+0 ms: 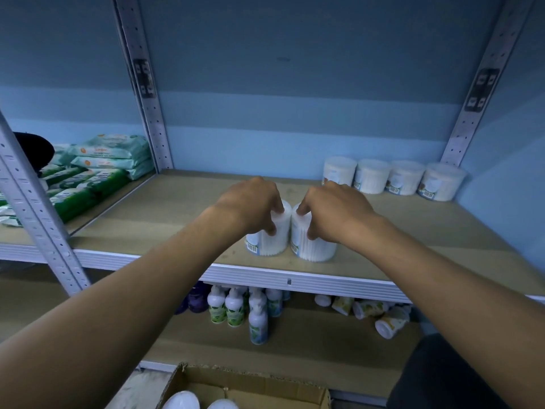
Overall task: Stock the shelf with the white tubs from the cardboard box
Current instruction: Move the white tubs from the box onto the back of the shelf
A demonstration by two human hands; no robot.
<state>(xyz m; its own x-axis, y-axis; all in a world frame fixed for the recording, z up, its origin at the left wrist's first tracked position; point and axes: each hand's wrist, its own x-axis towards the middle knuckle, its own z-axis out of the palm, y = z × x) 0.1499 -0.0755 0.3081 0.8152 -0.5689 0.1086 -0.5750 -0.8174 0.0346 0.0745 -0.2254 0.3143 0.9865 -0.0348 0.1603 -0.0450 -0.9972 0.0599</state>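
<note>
Head view: I see the shelf (165,214) filling most of the frame, a pale wooden board on grey perforated uprights against a blue wall. On the neighbouring bay to the left lie stacked green and mint wipe packs (97,169). Below the board, the lower shelf (309,346) carries upright pump bottles (236,308) and, to their right, a few small tubs tipped on their sides (380,315). At the bottom edge I see the open cardboard box (250,385), with two white lids (200,402) showing inside it. At the back right of the shelf, four white tubs (392,178) stand in a row, touching each other. Near the front edge, two more tubs stand upright and side by side, touching. My left hand (250,202) grips the left tub (268,237) from above, fingers (277,206) curled over its lid and thumb down its side. My right hand (333,211) holds the right tub (312,246) the same way, curled round its top.
</note>
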